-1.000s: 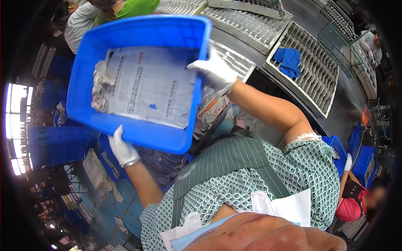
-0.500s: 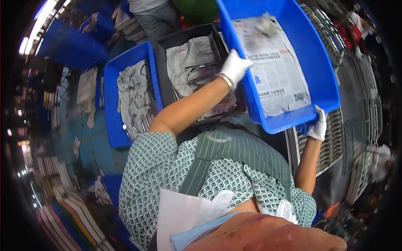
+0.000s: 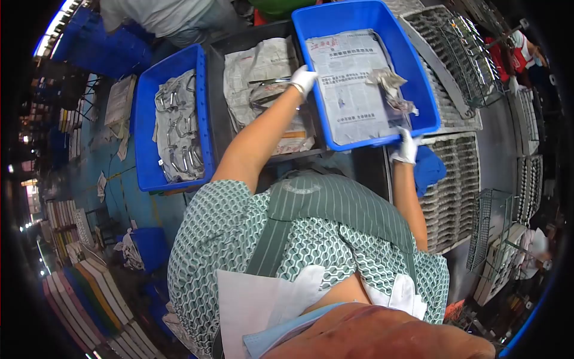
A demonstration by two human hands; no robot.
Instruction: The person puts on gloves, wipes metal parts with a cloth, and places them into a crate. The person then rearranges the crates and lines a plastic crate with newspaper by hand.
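My left hand (image 3: 304, 82), in a white glove, is closed at the left rim of a blue plastic bin (image 3: 426, 90). At the near right corner of the same bin, my gloved right hand (image 3: 406, 147) grips the rim. Printed newspaper (image 3: 344, 78) lines the bin's floor. A crumpled grey-white piece (image 3: 388, 81), paper or cloth, lies on it towards the right side. Just left of the bin is a black crate (image 3: 218, 99) with newspaper and curved shiny metal parts (image 3: 263, 93) in it.
Further left stands another blue bin (image 3: 143, 125) holding several bent metal pieces (image 3: 179, 131) on paper. Stacked grey moulded trays (image 3: 451, 185) rise at the right, beside a wire basket (image 3: 490, 239). Another person in a grey top (image 3: 161, 15) is beyond the crates.
The held blue bin has come down and left, from tilted to flatter beside the black crate. Both hands moved with it. The crumpled piece slid towards the near end.
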